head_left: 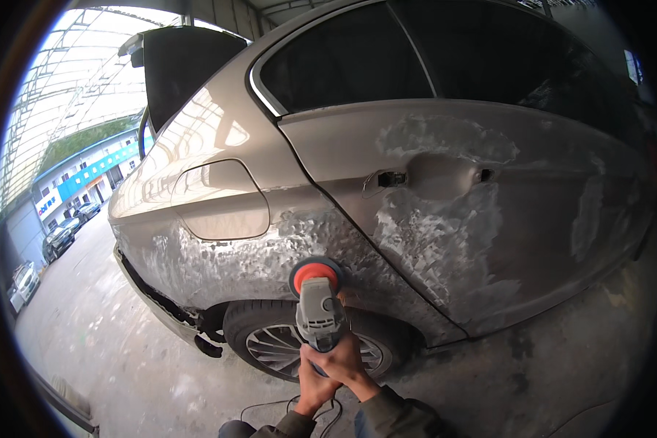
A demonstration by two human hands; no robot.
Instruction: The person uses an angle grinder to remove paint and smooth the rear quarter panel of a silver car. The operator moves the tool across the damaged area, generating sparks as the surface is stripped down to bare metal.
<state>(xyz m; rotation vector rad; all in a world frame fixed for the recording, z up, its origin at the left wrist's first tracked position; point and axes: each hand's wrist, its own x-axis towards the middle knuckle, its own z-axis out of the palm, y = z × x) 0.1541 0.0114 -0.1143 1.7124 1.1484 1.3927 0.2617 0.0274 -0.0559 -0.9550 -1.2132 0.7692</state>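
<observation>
A grey handheld disc sander [318, 310] is held by both hands in front of the car's rear side. Its round red pad [321, 270] with a dark rim is at the rough, scuffed rear quarter panel [226, 266], just above the wheel arch; whether the pad spins I cannot tell. My right hand [343, 359] is wrapped round the back of the tool's body. Lower down, my left hand [314, 388] is closed round the rear end, partly hidden by the right. Dull grey, patchy areas spread over the panel and the rear door [328, 142].
Below the sander is the rear wheel [270, 347]. A dark cord [266, 404] trails on the concrete floor [153, 365]. The rear bumper edge [157, 299] hangs loose at the left. The boot lid [190, 73] stands raised. Parked cars [58, 241] line the yard outside.
</observation>
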